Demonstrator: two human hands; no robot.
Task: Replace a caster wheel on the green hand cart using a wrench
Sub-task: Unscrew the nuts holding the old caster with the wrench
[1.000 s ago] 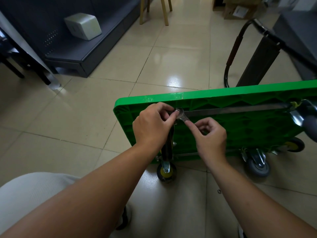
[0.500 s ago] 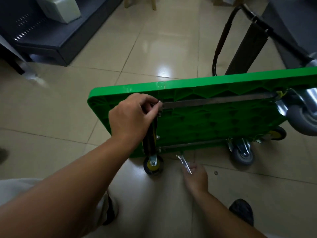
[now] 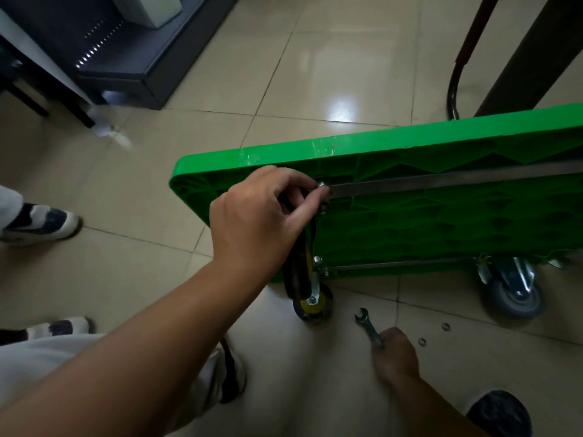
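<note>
The green hand cart (image 3: 410, 222) is standing on edge, giving us its underside. Our left hand (image 3: 258, 222) is pinching a corner nut (image 3: 321, 184) above the caster wheel (image 3: 310, 305). Our right hand (image 3: 396, 354), lower down, is gripping the wrench (image 3: 367, 324) at the floor.

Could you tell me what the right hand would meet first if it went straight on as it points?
The right hand, led by its wrench, would likely meet the green cart's lower edge just right of the yellow caster wheel; depth is unclear.
</note>
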